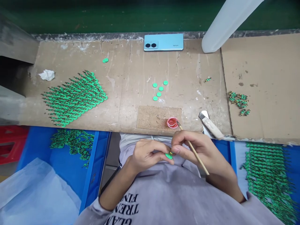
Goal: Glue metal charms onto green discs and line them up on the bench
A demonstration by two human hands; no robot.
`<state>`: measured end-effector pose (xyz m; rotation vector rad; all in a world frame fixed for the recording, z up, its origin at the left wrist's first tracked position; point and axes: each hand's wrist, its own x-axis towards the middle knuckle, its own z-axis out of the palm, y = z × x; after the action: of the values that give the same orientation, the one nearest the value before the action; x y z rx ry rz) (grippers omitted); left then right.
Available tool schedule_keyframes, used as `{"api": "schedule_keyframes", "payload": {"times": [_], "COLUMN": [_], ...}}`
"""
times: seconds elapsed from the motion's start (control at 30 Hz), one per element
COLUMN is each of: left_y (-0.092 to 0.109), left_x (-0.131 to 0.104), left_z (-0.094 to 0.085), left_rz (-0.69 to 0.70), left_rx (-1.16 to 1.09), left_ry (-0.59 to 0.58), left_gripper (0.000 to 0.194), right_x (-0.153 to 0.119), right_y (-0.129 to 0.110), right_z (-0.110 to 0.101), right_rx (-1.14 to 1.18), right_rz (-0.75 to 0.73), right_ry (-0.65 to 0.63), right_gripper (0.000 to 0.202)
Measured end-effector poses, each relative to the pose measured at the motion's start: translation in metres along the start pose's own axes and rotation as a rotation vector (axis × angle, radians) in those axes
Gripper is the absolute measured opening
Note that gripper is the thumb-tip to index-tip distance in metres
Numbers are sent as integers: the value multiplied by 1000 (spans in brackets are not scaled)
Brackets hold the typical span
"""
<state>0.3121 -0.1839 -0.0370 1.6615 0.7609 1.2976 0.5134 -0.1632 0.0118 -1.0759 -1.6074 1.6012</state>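
My left hand (150, 153) pinches a green round button (168, 155) between thumb and fingers, in front of my shirt. Close against it, my right hand (194, 147) has its thumb and fingertips at a small yellowish and dark piece on the button; whether that piece is fixed there I cannot tell. A thin wooden-handled brush (194, 151) rests in the same right hand, its tip pointing up toward a small pot of red liquid (172, 122). The pot stands on a brown board (150, 117) at the table's near edge. Several loose green buttons (158, 94) lie beyond.
Rows of green pieces (75, 98) cover the left of the cardboard (126, 68). A light blue phone (163, 42), a white post (225, 28), a scraper-like tool (211, 125) and small green-gold pieces (238, 100) stand around. Blue bins (92, 175) flank me.
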Motion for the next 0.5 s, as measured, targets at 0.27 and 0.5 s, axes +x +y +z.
{"api": "schedule_keyframes", "payload": {"times": [0.27, 0.5], "left_y": [-2, 3], "left_x": [9, 9], "left_z": [2, 3], "left_rz": [106, 96], "left_rx": [-58, -71], "left_ry": [29, 68], "left_gripper": [21, 25], "right_x": [2, 2], "right_y": [-2, -4], "right_z": [-1, 1], "right_rx": [-3, 43], "right_rz": [21, 111], "right_ry": [-31, -44], "right_gripper": [29, 29]}}
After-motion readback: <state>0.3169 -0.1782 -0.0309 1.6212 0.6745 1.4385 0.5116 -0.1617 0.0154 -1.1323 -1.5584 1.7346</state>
